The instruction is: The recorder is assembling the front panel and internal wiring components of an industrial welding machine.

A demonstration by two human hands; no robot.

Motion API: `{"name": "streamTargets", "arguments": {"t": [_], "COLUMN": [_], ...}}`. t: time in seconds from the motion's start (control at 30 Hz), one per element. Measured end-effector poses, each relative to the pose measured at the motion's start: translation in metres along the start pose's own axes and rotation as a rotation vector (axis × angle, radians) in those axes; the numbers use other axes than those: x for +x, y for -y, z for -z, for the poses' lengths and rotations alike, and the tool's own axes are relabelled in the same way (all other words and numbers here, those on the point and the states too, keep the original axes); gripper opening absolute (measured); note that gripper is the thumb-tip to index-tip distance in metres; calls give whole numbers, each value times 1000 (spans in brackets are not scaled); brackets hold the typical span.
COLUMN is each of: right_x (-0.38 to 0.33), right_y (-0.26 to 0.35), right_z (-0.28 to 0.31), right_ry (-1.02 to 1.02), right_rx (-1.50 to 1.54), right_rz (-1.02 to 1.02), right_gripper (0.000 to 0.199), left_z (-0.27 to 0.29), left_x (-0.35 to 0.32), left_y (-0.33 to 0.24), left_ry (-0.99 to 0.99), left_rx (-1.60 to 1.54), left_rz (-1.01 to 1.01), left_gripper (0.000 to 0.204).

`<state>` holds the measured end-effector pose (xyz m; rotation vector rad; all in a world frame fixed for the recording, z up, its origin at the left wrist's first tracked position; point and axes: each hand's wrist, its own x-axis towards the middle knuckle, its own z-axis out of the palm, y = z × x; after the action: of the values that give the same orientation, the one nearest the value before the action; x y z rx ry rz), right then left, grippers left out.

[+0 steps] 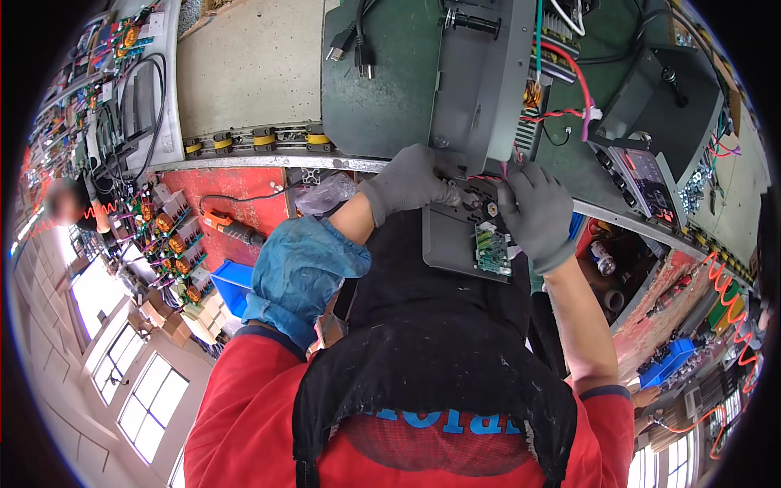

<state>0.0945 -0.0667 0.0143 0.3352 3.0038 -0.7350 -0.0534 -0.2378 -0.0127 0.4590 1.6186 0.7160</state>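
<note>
A dark grey metal panel [447, 241] hangs in front of my apron, with a small green circuit board [493, 249] on its lower right part. Round fittings show along its upper part, between my hands. My gloved left hand [411, 185] is closed at the panel's upper left; what its fingertips pinch is too small to make out. At the right side, the fingers of my gloved right hand [538, 213] curl round the panel's edge. Directly beyond, a grey metal housing [473, 102] lies open on the bench, with thin red and pink wires at its near end.
Black power plugs [355, 50] lie on the green mat to the left. Another opened housing [663, 106] stands at the right. Roller strips [264, 140] line the bench edge. An orange power tool [232, 226] and a blue bin [233, 286] are at lower left.
</note>
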Motion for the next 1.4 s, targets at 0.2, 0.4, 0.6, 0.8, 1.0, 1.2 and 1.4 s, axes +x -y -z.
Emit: {"name": "streamTargets", "arguments": {"t": [0.2,0.4,0.6,0.8,1.0,1.2,1.4], "right_x": [14,32,14,-18,-17,-6,4], "right_y": [-10,-22,-25,-32,-31,-32,-26], "right_z": [20,9,1,9,3,-2,0], "right_ry": [101,272,253,151,196,156,82], "right_rx": [-45,-163,433,1088,1075,1134,835], "right_rz": [264,565,-103,-524,-693,-600,-301], "right_gripper": [18,30,17,27,21,17,19], "left_z": [0,1,-3,-6,-6,-8,-9], "left_x": [11,14,17,19,17,18,18], "left_y": [-8,-6,2,8,7,10,10], "left_ry": [-80,-32,-47,-54,-54,-74,-89], "left_rx": [-19,-65,-57,-144,-131,-175,-175], "left_rz": [-36,-36,-38,-17,-11,-40,-18], "left_gripper": [39,35,35,39,40,38,37]}}
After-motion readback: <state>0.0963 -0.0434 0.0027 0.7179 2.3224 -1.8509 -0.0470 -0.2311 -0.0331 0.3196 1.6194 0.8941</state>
